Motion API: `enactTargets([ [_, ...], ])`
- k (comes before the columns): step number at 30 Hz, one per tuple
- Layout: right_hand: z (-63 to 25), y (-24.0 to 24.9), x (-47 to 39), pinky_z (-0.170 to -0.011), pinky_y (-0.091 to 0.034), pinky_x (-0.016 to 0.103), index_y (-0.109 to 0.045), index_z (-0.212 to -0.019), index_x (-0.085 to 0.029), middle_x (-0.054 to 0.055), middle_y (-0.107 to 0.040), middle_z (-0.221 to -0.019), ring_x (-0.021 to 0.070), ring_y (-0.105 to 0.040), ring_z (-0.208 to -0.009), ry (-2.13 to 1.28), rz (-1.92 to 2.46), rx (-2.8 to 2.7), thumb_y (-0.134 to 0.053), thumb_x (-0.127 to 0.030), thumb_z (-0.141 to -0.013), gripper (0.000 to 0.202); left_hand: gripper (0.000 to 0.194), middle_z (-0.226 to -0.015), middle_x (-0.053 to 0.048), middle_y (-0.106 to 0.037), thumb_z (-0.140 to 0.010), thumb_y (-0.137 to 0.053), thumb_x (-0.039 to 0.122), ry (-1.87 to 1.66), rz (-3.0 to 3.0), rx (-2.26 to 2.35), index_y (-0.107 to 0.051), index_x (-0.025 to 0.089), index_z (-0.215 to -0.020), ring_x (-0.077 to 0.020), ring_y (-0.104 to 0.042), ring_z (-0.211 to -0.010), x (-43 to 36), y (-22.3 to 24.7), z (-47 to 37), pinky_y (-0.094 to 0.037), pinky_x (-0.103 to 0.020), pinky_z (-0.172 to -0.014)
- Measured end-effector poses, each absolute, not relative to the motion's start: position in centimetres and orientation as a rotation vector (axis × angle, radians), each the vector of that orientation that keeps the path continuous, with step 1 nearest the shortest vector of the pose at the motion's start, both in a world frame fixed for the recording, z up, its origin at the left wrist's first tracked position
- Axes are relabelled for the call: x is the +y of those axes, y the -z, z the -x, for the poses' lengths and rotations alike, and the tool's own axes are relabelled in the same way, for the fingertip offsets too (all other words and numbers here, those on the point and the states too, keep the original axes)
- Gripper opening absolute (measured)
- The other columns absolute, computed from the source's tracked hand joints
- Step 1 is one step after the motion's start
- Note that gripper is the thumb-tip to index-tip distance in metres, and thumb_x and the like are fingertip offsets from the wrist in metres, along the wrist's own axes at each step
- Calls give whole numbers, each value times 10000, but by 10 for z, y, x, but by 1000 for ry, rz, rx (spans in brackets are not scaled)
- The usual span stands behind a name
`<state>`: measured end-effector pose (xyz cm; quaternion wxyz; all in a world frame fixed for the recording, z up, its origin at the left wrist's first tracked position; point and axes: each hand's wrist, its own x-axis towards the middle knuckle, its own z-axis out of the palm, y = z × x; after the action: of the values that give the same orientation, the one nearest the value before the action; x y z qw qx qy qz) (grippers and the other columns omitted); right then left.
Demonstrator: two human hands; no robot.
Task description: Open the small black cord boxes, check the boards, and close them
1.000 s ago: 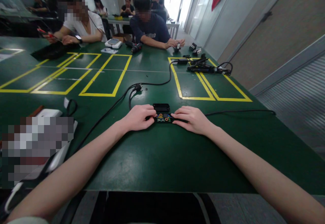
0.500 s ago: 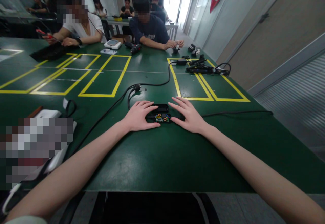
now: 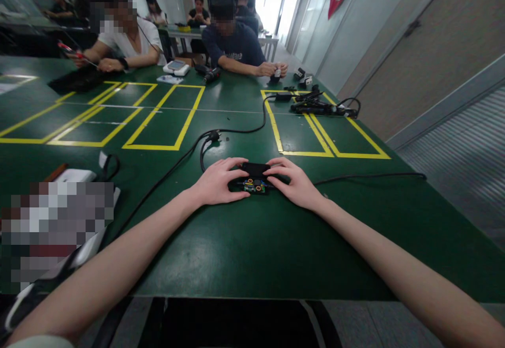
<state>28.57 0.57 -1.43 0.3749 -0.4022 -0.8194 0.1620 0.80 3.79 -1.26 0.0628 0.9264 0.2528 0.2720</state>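
Observation:
On the green table, an opened black adapter case (image 3: 263, 192) shows a circuit board (image 3: 252, 185) with copper-coloured coils. Its black cover (image 3: 256, 170) is tilted up just behind the board. My left hand (image 3: 216, 182) curves around the left end, thumb at the case's front edge and fingertips by the cover's left end. With thumb and fingers, my right hand (image 3: 294, 182) grips the cover's right end. Black cords lead away on both sides, partly hidden by my hands.
A black power cord (image 3: 173, 166) with a plug (image 3: 213, 136) winds across the table. Bundled black cables (image 3: 323, 107) lie at the back right near yellow tape outlines. A pixelated stack (image 3: 59, 232) stands at left. Two people work opposite, a power drill (image 3: 211, 76) between them.
My right hand has closed its fingers on the cover, which has turned from lying with its hollow inside showing to standing tilted. My left fingertips have shifted slightly right.

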Motion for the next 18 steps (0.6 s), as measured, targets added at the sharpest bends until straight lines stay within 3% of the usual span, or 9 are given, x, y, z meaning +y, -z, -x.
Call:
enactTargets([
  [7,-280,15,4,-908,-636,430,-703,-919,-238,77,-668,-1139,234,-699,-1033,-688,1012,-1892,-690,-268,-913,34,399,-1426,-151,-596,-853,-778,424,-808,-2733,740,-651,208,-1164,-315,-681,-1201,35,7,-9,-584,-481,-990],
  [11,-278,14,1,-888,-634,418,-612,-986,-243,58,-676,-1102,207,-710,-929,-806,1020,-1796,-716,-318,-899,155,548,-1400,-128,-589,-807,-805,379,-813,-2646,774,-549,224,-1266,-234,-729,-983,33,5,-11,-610,-396,-868],
  [14,-277,12,-1,-907,-618,409,-571,-1056,-248,48,-697,-1038,206,-720,-930,-826,1009,-1773,-686,-373,-940,206,637,-1274,-87,-640,-779,-825,360,-810,-2615,807,-513,232,-1319,-192,-718,-867,32,5,-12,-597,-355,-814],
  [18,-280,7,-3,-938,-590,422,-554,-1064,-238,59,-739,-982,226,-735,-960,-799,976,-1827,-632,-414,-994,205,628,-1050,-30,-703,-794,-816,335,-815,-2628,801,-521,230,-1339,-211,-714,-893,31,3,-12,-571,-345,-821],
])
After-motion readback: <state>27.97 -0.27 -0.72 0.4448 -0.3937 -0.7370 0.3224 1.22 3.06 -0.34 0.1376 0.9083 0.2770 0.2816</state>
